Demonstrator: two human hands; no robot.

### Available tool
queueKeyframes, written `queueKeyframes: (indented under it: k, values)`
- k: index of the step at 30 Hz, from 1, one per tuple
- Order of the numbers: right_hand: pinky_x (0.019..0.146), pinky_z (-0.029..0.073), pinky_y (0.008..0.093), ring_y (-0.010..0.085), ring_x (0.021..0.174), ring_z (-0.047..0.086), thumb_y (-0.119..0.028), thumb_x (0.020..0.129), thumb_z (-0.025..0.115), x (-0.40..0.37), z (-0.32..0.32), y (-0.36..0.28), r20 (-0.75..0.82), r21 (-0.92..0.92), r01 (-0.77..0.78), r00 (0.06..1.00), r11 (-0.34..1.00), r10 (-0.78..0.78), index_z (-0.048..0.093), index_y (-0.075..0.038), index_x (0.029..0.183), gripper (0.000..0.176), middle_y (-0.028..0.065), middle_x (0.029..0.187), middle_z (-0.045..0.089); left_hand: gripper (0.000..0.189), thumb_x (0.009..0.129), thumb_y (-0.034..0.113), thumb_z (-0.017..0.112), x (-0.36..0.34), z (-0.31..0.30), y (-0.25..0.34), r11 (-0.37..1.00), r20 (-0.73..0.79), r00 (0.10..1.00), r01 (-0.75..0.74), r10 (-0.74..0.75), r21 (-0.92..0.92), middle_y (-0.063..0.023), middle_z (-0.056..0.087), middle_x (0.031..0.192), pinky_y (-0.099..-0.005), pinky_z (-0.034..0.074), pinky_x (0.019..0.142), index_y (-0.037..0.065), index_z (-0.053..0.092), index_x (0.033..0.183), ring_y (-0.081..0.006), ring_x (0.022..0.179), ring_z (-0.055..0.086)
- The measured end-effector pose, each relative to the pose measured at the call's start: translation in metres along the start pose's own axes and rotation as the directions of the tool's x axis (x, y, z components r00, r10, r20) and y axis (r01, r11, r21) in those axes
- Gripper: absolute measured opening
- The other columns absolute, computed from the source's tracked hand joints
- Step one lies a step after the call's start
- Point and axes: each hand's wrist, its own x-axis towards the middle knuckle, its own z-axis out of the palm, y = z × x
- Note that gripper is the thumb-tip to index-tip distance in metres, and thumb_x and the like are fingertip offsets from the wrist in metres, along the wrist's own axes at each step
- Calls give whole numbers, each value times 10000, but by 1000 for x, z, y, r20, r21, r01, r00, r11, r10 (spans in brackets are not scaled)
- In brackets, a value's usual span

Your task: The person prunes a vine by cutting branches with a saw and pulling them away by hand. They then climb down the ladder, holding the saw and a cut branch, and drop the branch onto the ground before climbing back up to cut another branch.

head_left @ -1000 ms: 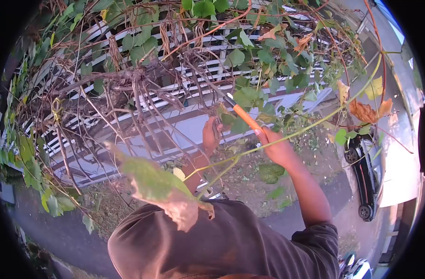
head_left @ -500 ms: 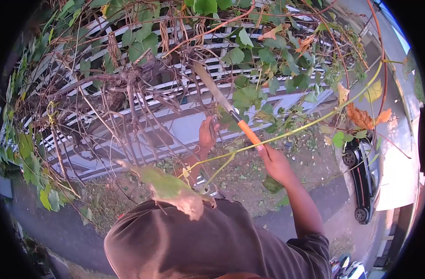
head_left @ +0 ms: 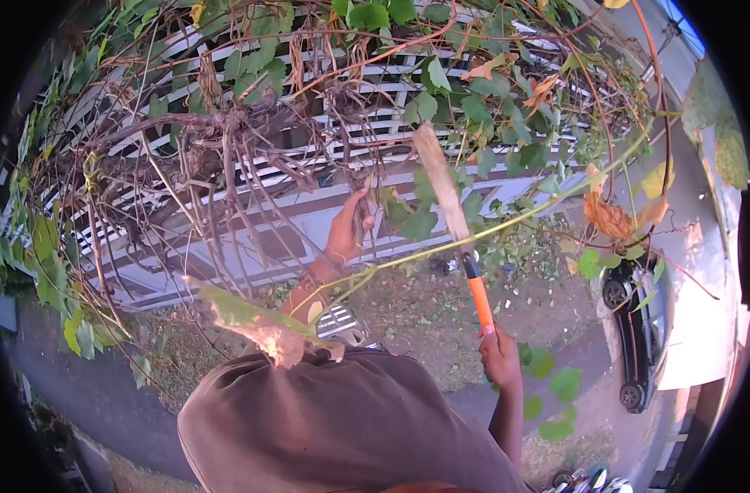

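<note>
My right hand is closed around the orange handle of a pruning saw. Its long, pale blade points up and slightly left, with the tip in front of the slats and apart from my left hand. Further left, my left hand is closed on a brown vine stem that hangs below the tangle. Above it, thick woody vine branches spread across the white slatted lattice. A long green vine shoot crosses in front of the saw.
A half-dried leaf hangs close to the camera, over my shirt. Leafy vines cover the upper right, with dry orange leaves nearby. Far below are leaf-strewn ground, a dark car and part of a metal ladder.
My right hand has moved down and right, drawing the saw away from the branches and turning it more upright. My left hand has shifted up and slightly left onto the stem.
</note>
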Motion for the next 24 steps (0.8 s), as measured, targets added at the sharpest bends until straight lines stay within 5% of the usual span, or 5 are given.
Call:
queueKeyframes:
  k: [8,12,13,19,24]
  values:
    - [476,294,236,27,524,347,-336,1154,438,-37,31,33,-126,320,106,990,941,-69,575,-30,1039,354,-69,640,395,751,1043,183,625,-5,-22,46,965,29,999,-17,26,-262,-113,644,1150,-345,507,857,76,201,1654,-187,995,614]
    - [477,299,244,34,525,358,-351,1154,436,-47,29,34,-145,362,76,989,929,-24,579,-35,1044,364,-62,635,405,626,1099,528,466,-3,-19,30,525,83,827,426,-555,-737,-147,664,1225,-385,504,889,43,428,1494,-245,1103,654]
    - [479,302,247,37,526,366,-357,1154,433,-47,31,37,-154,350,62,988,935,-7,583,-40,1045,367,-57,634,412,682,1101,640,332,7,-23,50,566,133,811,504,-570,-653,-163,665,1282,-413,497,925,48,542,1366,-262,1134,664]
    - [488,313,255,44,530,387,-367,1153,434,-51,45,36,-122,330,44,993,943,-3,604,-45,1046,379,-51,628,428,456,1087,504,524,57,-19,85,229,373,789,528,-489,-818,-118,720,1210,-403,501,1000,75,637,1190,-253,1123,685]
    - [497,311,240,37,547,379,-395,1154,426,-54,52,41,-79,203,102,993,974,-88,592,-54,1056,391,-51,654,431,361,1082,410,557,80,-33,87,181,465,761,589,-453,-788,-106,741,1152,-417,526,977,74,641,1183,-257,1095,702]
